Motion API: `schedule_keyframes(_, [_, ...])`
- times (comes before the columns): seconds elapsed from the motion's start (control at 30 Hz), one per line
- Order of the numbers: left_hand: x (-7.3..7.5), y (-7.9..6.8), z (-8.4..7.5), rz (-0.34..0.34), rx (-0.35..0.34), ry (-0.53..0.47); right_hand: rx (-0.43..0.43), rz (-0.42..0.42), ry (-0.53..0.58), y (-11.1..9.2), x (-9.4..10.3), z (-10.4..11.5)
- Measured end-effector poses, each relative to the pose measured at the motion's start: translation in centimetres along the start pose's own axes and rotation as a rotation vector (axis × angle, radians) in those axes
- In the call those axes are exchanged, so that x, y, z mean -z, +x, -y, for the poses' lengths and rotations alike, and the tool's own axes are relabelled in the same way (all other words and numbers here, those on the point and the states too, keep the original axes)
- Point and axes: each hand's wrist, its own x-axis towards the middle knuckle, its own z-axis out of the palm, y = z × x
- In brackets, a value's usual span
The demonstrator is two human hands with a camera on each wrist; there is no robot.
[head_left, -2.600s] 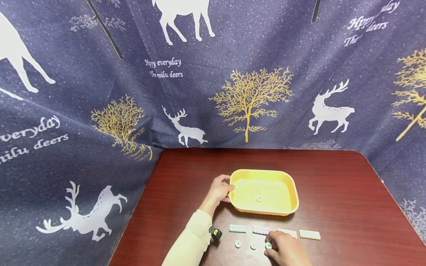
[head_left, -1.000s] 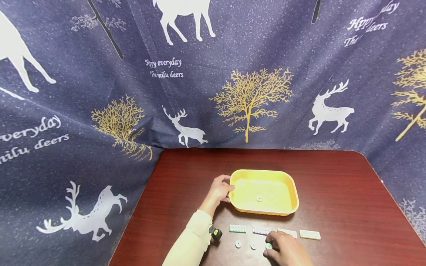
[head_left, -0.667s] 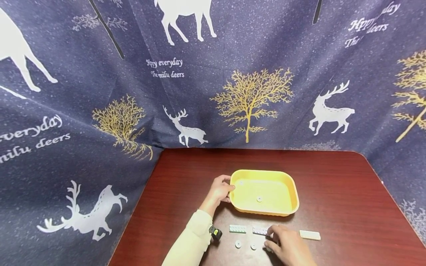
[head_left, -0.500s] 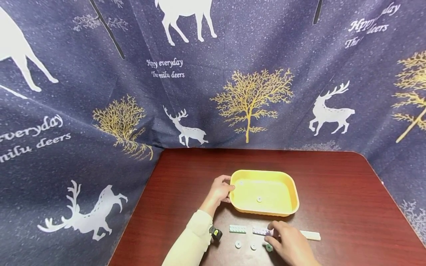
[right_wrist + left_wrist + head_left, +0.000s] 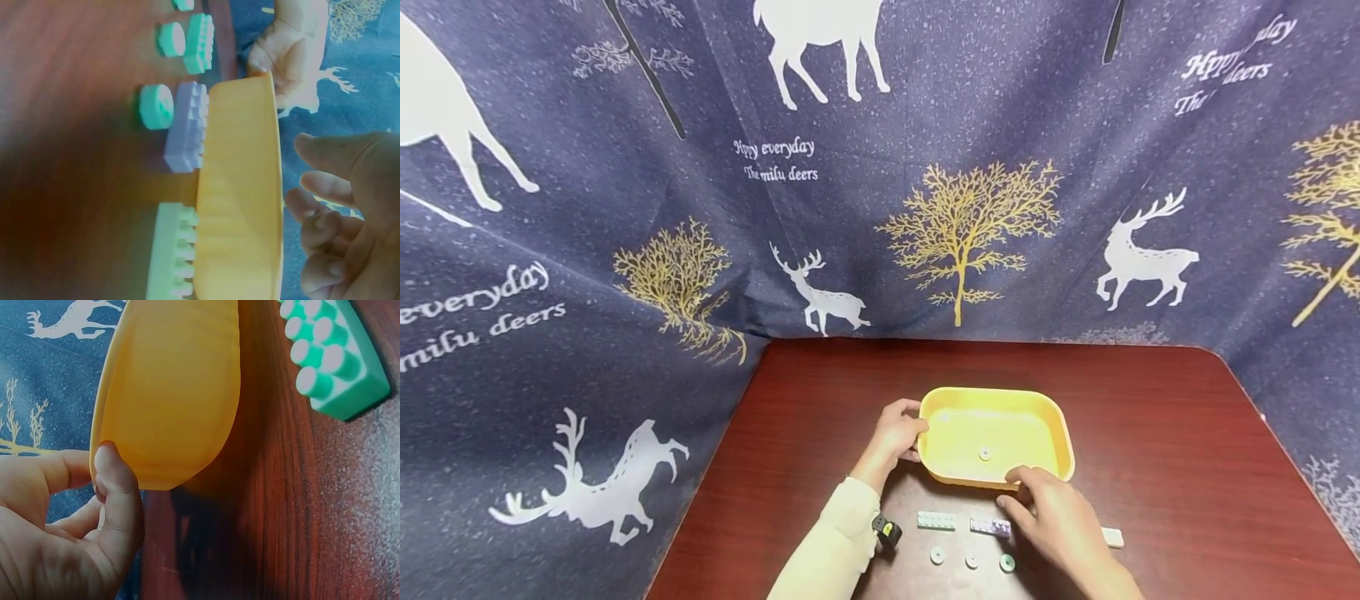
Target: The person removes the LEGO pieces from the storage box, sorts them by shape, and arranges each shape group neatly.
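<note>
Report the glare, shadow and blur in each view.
Head: mostly crisp, with pale sheen on the table's near part; left wrist: dark shadow beneath the yellow bin, studs on the green block washed out, speckled glare at lower right; right wrist: soft and hazy, the purple block's edges blurred.

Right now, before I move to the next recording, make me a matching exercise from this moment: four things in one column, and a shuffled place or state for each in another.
Things:
1. left hand
2. right hand
3. purple brick
4. yellow basin

Places or states:
A. on the table, studs up
B. by the near rim, nothing visible in its grasp
C. has a small round piece inside
D. gripping a rim

Pairs: 1-D, 2-B, 3-A, 4-C
</note>
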Motion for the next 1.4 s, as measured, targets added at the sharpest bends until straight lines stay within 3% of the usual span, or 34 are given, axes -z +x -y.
schedule_keyframes(0.43, [0.2, -0.2, 0.2, 0.011, -0.004, 0.000, -0.002, -0.001, -0.013, 3.2, -0.7, -0.2])
schedule_keyframes(0.87, [0.3, -0.1, -0.1, 0.009, -0.015, 0.006, -0.007, -0.008, -0.020, 5.1, -2.4, -1.2])
schedule_keyframes(1.4, [0.3, 0.0, 0.2, 0.023, -0.007, 0.010, -0.035, 0.085, -0.048, 7.0, -2.8, -1.5])
